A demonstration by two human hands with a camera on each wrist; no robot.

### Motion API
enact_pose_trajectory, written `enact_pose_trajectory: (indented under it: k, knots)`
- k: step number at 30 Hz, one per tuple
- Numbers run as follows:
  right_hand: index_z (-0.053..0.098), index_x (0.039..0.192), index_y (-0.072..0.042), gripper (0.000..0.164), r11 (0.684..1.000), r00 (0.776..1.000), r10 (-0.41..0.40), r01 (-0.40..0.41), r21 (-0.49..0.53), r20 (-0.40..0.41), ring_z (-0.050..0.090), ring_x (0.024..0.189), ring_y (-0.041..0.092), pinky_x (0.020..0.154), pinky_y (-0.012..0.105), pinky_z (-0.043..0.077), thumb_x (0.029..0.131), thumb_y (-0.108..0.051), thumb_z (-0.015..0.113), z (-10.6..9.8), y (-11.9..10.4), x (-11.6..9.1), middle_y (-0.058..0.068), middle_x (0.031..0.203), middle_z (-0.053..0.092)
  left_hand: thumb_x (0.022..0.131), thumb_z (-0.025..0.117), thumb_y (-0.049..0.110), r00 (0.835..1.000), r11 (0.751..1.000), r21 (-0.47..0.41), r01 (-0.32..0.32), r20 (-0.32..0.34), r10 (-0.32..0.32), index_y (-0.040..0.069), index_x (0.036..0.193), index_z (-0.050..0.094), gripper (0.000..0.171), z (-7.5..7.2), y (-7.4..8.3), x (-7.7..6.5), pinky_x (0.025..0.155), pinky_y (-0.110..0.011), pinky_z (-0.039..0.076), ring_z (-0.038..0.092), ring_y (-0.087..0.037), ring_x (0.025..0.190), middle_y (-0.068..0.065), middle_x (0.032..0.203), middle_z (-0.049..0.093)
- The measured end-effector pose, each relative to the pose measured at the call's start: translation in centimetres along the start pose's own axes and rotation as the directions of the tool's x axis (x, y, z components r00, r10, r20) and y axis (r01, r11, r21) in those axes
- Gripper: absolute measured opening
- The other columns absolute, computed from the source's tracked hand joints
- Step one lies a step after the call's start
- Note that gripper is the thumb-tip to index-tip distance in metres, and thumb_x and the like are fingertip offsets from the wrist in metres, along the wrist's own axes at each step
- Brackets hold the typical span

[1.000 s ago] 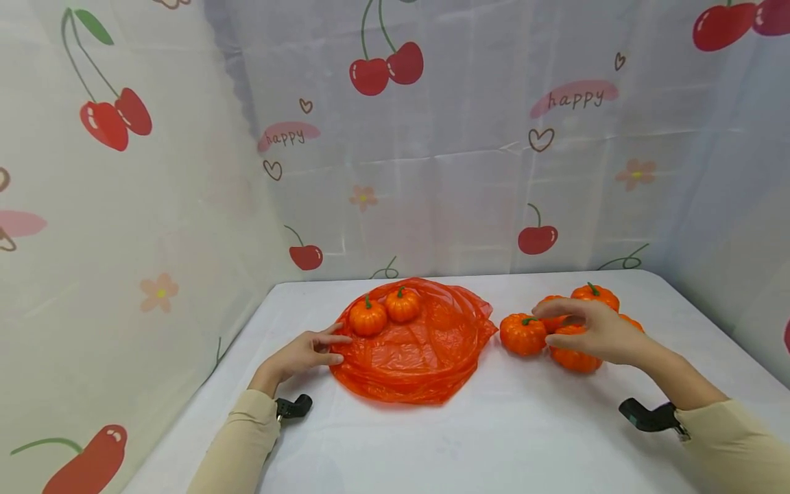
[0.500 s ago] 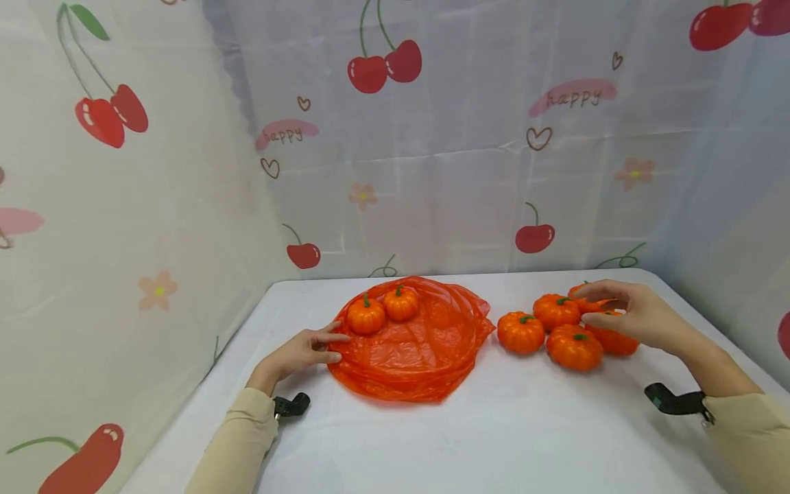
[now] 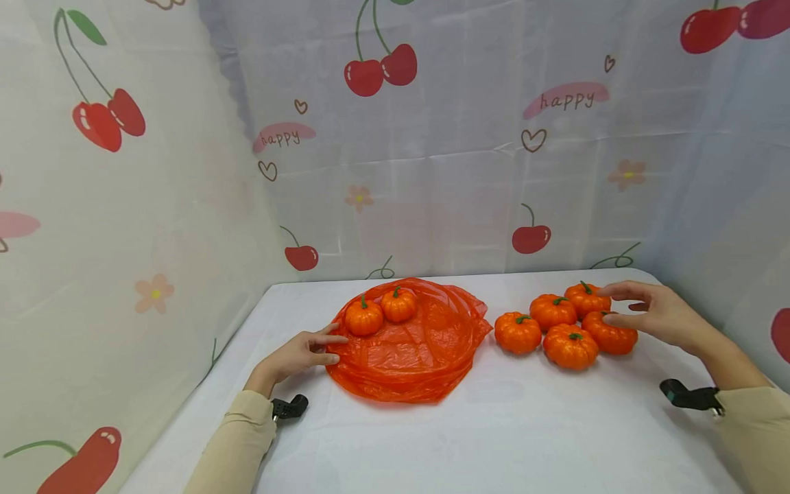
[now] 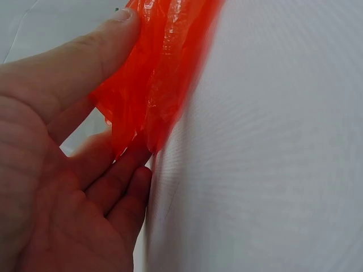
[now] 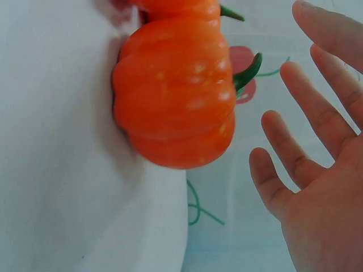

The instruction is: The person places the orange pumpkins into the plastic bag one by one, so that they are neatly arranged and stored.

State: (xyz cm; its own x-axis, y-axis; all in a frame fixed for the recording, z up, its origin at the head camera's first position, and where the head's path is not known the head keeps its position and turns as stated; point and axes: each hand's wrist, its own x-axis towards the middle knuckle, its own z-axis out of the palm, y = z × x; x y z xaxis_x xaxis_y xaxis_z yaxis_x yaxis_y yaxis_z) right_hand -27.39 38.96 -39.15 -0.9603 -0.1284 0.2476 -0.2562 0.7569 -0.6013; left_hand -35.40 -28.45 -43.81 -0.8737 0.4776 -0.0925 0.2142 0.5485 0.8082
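Note:
My left hand (image 3: 289,358) touches the left edge of a red plastic bag (image 3: 420,353) spread on the table. Its thumb and fingertips lie apart along the bag's edge; in the left wrist view, the crinkled plastic runs between thumb and fingers. Two small orange pumpkins (image 3: 364,317) with green stems sit at the bag's back left. My right hand (image 3: 673,317) hovers at the right end of a group of several more pumpkins, its fingers spread and holding nothing. Nearest its fingertips is the rightmost pumpkin (image 3: 611,336). In the right wrist view, a gap shows between the fingers and the closest pumpkin (image 5: 176,93).
A white cloth covers the table (image 3: 469,446). The loose pumpkins, including the front one (image 3: 570,348) and the leftmost one (image 3: 517,334), cluster right of the bag. A cherry-printed curtain (image 3: 432,192) encloses the back and sides.
My right hand has moved right across the pumpkin group, uncovering pumpkins it had hidden. The left hand keeps its place at the bag's edge, and the pumpkins have stayed where they were.

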Motion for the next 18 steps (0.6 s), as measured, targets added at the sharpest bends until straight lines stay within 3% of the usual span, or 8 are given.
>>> enact_pose_trajectory:
  k: [3,6,9,11,13,16,18]
  knots:
    - [0.062,0.136,-0.006,0.057,1.0,1.0,0.028,-0.028,0.0,0.013,0.044,0.104,-0.019,0.081,0.007,0.044,0.09,-0.036,0.08,0.0,0.9,-0.1,0.02,0.141,0.056,0.092,0.079,0.03,1.0,1.0,-0.001,0.006,-0.004,-0.006,0.027,0.135,0.07,0.044,-0.1,-0.1,0.1,0.127,-0.057,0.022,0.016,-0.037,0.16,-0.006,0.17,0.029]
    - [0.061,0.137,-0.006,0.058,0.999,0.999,0.04,-0.04,0.01,0.035,0.056,0.118,0.01,0.081,0.007,0.045,0.091,-0.035,0.08,0.2,1.6,0.0,0.023,0.142,0.056,0.092,0.079,0.031,1.0,1.0,0.004,0.003,-0.008,-0.003,0.026,0.135,0.07,0.044,0.0,-0.2,0.0,0.126,-0.059,0.024,0.017,-0.04,0.159,-0.008,0.17,0.029]
    - [0.061,0.137,-0.006,0.057,0.999,0.998,0.038,-0.039,0.015,0.052,0.054,0.125,0.038,0.081,0.008,0.046,0.091,-0.035,0.079,0.3,2.1,-0.1,0.024,0.142,0.056,0.092,0.079,0.03,1.0,1.0,-0.002,-0.002,-0.011,0.002,0.025,0.135,0.07,0.045,0.0,-0.2,-0.1,0.126,-0.059,0.022,0.017,-0.04,0.159,-0.008,0.17,0.03]
    - [0.063,0.136,-0.008,0.056,0.999,0.998,0.04,-0.041,0.011,0.056,0.059,0.124,0.03,0.081,0.01,0.048,0.091,-0.037,0.08,0.3,2.5,-0.2,0.021,0.141,0.057,0.092,0.079,0.03,1.0,1.0,-0.01,-0.006,-0.013,0.006,0.025,0.135,0.07,0.045,0.0,-0.3,-0.2,0.127,-0.059,0.021,0.016,-0.039,0.16,-0.007,0.17,0.03]
    - [0.064,0.136,-0.01,0.056,0.999,0.997,0.037,-0.039,0.019,0.064,0.062,0.117,0.008,0.082,0.013,0.05,0.09,-0.037,0.08,0.3,2.8,-0.3,0.012,0.138,0.06,0.092,0.079,0.03,1.0,1.0,-0.007,-0.013,-0.014,0.013,0.025,0.135,0.07,0.045,0.0,-0.2,-0.2,0.126,-0.059,0.022,0.016,-0.04,0.159,-0.008,0.169,0.03]
    - [0.062,0.138,-0.009,0.057,0.998,0.994,0.045,-0.049,0.039,0.095,0.048,0.104,-0.02,0.081,0.017,0.051,0.091,-0.035,0.08,0.4,3.3,-0.5,0.012,0.141,0.058,0.092,0.079,0.032,1.0,1.0,-0.002,-0.011,-0.01,0.011,0.025,0.135,0.07,0.045,0.1,-0.2,-0.1,0.125,-0.059,0.026,0.017,-0.041,0.159,-0.008,0.17,0.029]
    - [0.06,0.139,-0.006,0.057,0.998,0.993,0.045,-0.05,0.048,0.111,0.042,0.102,-0.025,0.082,0.021,0.051,0.091,-0.031,0.08,0.6,3.6,-0.6,0.014,0.142,0.057,0.092,0.079,0.032,1.0,1.0,0.0,-0.008,-0.008,0.008,0.025,0.135,0.07,0.045,0.1,-0.1,0.0,0.124,-0.058,0.028,0.018,-0.041,0.159,-0.008,0.17,0.029]
